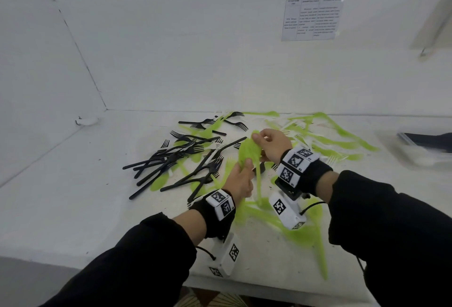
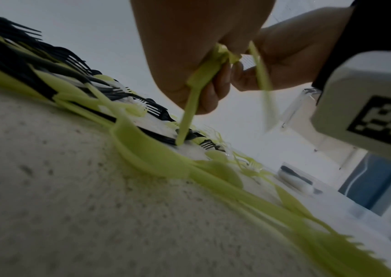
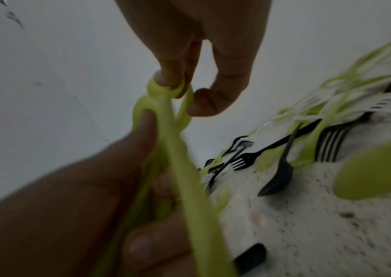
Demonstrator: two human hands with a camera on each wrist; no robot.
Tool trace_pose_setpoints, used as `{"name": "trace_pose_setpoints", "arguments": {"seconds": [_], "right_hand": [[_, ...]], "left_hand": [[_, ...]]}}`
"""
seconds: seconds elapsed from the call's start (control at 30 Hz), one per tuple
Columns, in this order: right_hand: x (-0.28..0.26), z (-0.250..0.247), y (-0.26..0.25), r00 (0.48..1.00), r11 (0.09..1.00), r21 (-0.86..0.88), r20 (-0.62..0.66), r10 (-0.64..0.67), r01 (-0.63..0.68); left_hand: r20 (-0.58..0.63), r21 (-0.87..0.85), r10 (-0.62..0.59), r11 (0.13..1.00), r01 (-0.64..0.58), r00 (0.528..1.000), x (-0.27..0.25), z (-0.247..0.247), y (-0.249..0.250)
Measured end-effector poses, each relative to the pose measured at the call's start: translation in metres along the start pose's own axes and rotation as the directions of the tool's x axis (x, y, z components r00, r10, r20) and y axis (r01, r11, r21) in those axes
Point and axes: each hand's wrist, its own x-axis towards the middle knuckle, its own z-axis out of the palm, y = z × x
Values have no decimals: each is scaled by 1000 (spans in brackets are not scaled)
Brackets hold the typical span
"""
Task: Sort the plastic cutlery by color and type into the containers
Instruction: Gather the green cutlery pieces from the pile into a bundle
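Above the table's middle, both hands hold a bunch of green spoons (image 1: 248, 152). My left hand (image 1: 244, 169) grips the bunch around its handles from below, bowls pointing up. My right hand (image 1: 259, 140) pinches the bowl end of the top spoon between thumb and fingertips. In the right wrist view the pinch (image 3: 173, 88) sits on a green spoon bowl (image 3: 158, 105), just above the left hand's thumb (image 3: 142, 127). In the left wrist view the spoon handles (image 2: 189, 108) hang down from my left fist (image 2: 196, 61). Loose black forks (image 1: 181, 157) lie to the left.
Green cutlery (image 1: 342, 140) mixed with white forks (image 1: 300, 125) is spread over the table's right and front. A clear plastic container (image 1: 415, 152) with dark pieces stands at the far right. White walls close the back and left; the table edge (image 1: 244, 284) runs near me.
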Motion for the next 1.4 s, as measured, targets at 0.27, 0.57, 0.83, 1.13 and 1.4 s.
{"name": "trace_pose_setpoints", "arguments": {"seconds": [0.27, 0.57, 0.83, 1.13, 1.4], "right_hand": [[0, 3, 9, 990, 995, 52, -116, -76, 83], [9, 15, 21, 991, 990, -101, -86, -105, 96], [-24, -50, 15, 962, 746, -664, 232, 147, 47], [-59, -74, 56, 787, 301, -950, 251, 563, 88], [-56, -67, 49, 956, 756, -652, 183, 230, -57]], "left_hand": [[17, -103, -192, 976, 193, 981, 3, -2, 0], [182, -186, -204, 953, 237, 962, -4, 7, 5], [-37, -191, -185, 966, 175, 982, 1, -4, 0], [-121, -177, -148, 976, 125, 982, 3, -3, -9], [-155, -261, -239, 946, 193, 959, -7, -6, -5]]}}
